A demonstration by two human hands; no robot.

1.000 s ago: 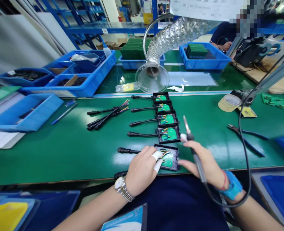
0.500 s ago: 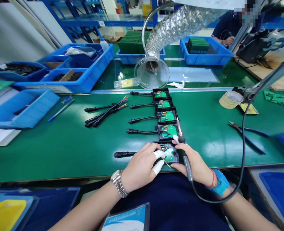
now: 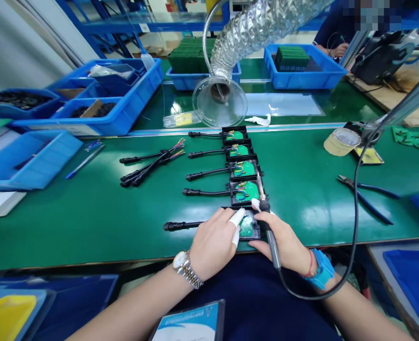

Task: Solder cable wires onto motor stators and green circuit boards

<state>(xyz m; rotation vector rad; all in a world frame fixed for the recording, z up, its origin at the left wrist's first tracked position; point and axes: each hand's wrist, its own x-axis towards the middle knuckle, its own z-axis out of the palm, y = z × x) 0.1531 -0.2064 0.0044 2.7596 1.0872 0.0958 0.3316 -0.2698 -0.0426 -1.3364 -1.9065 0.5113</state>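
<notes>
My right hand [image 3: 283,239] is closed round a soldering iron [image 3: 273,248], its tip pointing up and away from me. Its fingertips also touch the right edge of the nearest black case [image 3: 257,232], which holds a green circuit board [image 3: 246,226]. Over the left part of that board lies my left hand [image 3: 214,241], fingers bent together, white covers on the fingertips. Its fingers hide the wires and whatever they pinch. A black cable [image 3: 182,226] runs left from this case. Beyond it, several similar cases with wired boards [image 3: 246,191] stand in a column.
Loose cables with bared coloured wires [image 3: 152,166] lie left. Cutting pliers [image 3: 367,194] and a round tub [image 3: 341,141] are at right. A fume extraction hood [image 3: 219,102] hangs behind the cases. Blue bins [image 3: 124,113] stand at back left; another person's hand [image 3: 339,50] shows far right.
My left fingers have shifted over the board's wires, and the yellow wire end that stuck out is now out of sight. My right hand keeps the soldering iron; the view has moved slightly.
</notes>
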